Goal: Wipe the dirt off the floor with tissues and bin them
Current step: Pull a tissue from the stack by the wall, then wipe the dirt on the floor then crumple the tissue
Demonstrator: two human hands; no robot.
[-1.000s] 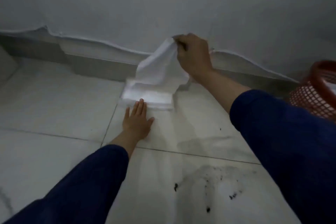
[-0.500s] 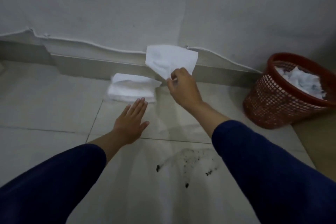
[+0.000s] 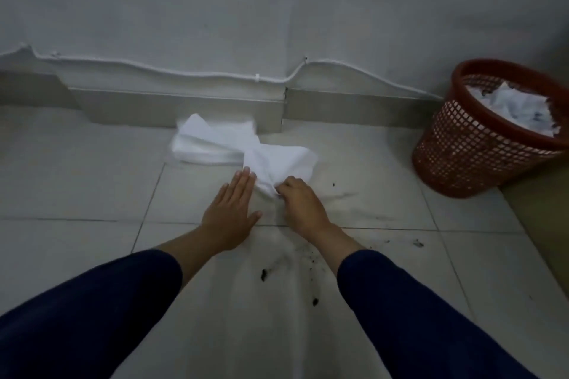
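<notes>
My right hand (image 3: 303, 204) pinches a white tissue (image 3: 283, 163) low over the pale floor tiles, just in front of the white tissue stack (image 3: 209, 144) by the skirting. My left hand (image 3: 231, 212) lies flat on the floor with straight fingers, its fingertips close to the tissue's left edge. Dark dirt specks and smears (image 3: 295, 268) spread over the tile nearer to me, between my forearms. A red mesh bin (image 3: 480, 144) stands at the right, holding crumpled used tissues (image 3: 517, 108).
A grey wall with a white cable (image 3: 172, 71) clipped along it runs behind the stack, above a pale skirting board (image 3: 184, 108). More small dirt specks (image 3: 417, 244) lie to the right. A brownish surface edge (image 3: 548, 224) borders the floor beyond the bin.
My right hand has brought the tissue down from in front of the wall to the floor beside the stack. My left hand stayed flat on the floor. The view has tilted down.
</notes>
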